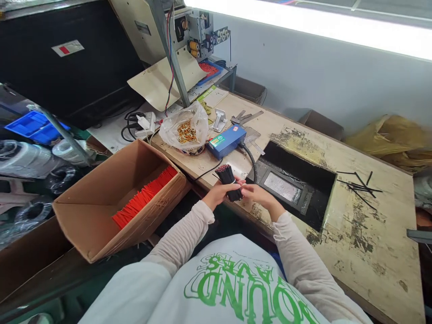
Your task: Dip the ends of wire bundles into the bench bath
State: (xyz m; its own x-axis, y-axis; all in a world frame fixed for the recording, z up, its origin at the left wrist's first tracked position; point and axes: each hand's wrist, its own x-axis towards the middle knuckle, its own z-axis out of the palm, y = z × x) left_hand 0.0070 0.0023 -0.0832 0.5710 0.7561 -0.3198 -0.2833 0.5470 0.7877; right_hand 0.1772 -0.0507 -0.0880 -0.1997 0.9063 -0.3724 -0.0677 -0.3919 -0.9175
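Black wire bundle [227, 176], one: pinched by left hand [216, 195], reddish ends [223, 168] beyond its fingers. Right hand [259, 195]: fingertips beside bundle; whether pinching, cannot tell. Handling: steady grip near pale band [231, 182], ends level.

A wiring workshop is showing itself around the wooden workbench [381, 252]: a roller-fitted machine [199, 33] is standing beyond its far left end, a bag of small metal pieces [187, 131] is lying on it, and a carton of red strips [118, 198] is sitting beside it.
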